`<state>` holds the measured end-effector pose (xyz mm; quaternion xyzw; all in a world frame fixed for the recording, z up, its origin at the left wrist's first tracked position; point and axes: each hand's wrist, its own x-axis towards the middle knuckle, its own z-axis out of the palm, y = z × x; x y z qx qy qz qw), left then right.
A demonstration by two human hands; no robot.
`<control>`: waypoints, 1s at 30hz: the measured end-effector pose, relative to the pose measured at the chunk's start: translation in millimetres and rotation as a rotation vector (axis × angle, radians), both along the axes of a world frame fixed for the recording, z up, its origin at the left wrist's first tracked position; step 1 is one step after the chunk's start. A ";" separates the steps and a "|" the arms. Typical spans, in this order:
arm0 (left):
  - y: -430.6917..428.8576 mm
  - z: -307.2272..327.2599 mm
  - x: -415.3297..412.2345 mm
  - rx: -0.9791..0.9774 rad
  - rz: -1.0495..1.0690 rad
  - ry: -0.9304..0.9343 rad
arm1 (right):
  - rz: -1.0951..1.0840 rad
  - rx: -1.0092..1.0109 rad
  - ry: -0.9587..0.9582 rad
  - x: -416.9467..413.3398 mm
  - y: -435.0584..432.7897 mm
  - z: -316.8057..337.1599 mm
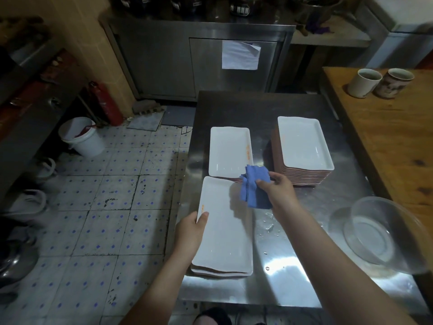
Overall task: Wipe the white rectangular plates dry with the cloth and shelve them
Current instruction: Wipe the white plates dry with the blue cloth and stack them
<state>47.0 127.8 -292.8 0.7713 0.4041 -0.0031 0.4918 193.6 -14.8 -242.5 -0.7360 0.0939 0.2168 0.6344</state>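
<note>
left hand [189, 235] grips the left edge of the top white rectangular plate [225, 231], thumb over the rim, on a short stack at the steel table's [304, 242] near-left edge. right hand [276, 191] pinches a crumpled blue cloth [254, 188] above the plate's far corner. tall plate stack [304, 148] far right.

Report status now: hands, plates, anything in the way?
Left hand grips near plate. Right hand holds blue cloth above it. Nothing blocking.
</note>
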 end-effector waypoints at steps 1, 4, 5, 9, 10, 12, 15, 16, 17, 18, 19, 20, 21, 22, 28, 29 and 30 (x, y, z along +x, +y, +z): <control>-1.4 2.1 -1.8 0.082 -0.009 0.010 | 0.002 -0.001 0.005 0.1 -0.9 -1.2; -4.1 3.5 -7.8 0.318 0.021 0.003 | 0.002 0.004 0.018 0.0 -1.8 -5.0; -4.8 2.5 -8.8 0.339 0.038 -0.008 | 0.003 0.010 0.023 -0.3 -2.1 -5.5; -8.1 -3.0 -7.3 0.337 0.062 -0.018 | 0.010 0.047 0.045 -0.7 -0.7 -7.8; -8.9 -4.7 -7.2 0.333 0.068 -0.014 | 0.010 0.057 0.054 -0.8 0.4 -9.0; -10.1 -6.9 -7.4 0.313 0.078 -0.005 | 0.023 0.066 0.068 -0.5 2.6 -11.3; -9.3 -10.2 -7.8 0.294 0.075 -0.001 | 0.038 0.066 0.080 0.4 5.0 -13.9; -8.8 -10.8 -7.7 0.282 0.072 -0.002 | 0.039 0.073 0.083 0.9 5.7 -15.2; -7.9 -11.5 -7.2 0.268 0.071 0.000 | 0.041 0.075 0.084 0.8 6.6 -15.2; -6.5 -12.5 -6.0 0.258 0.068 0.004 | 0.045 0.079 0.085 1.7 7.8 -16.8; -4.6 -13.3 -4.2 0.252 0.063 0.009 | 0.046 0.078 0.087 2.1 9.0 -17.4; -2.4 -13.8 -2.1 0.247 0.056 0.010 | 0.048 0.083 0.089 3.3 10.4 -18.8; 0.3 -13.7 1.0 0.241 0.047 0.006 | 0.044 0.090 0.094 3.7 11.8 -17.4; 3.4 -13.3 5.2 0.232 0.039 -0.002 | 0.040 0.102 0.101 5.5 13.1 -17.0; 33.8 -5.0 61.4 0.213 0.011 -0.054 | -0.011 0.116 0.111 22.7 21.9 -16.9; 39.1 -1.9 75.2 0.207 0.008 -0.065 | -0.033 0.112 0.106 26.2 23.8 -16.3; 44.0 1.2 88.9 0.194 0.009 -0.075 | -0.050 0.109 0.110 30.0 25.6 -16.2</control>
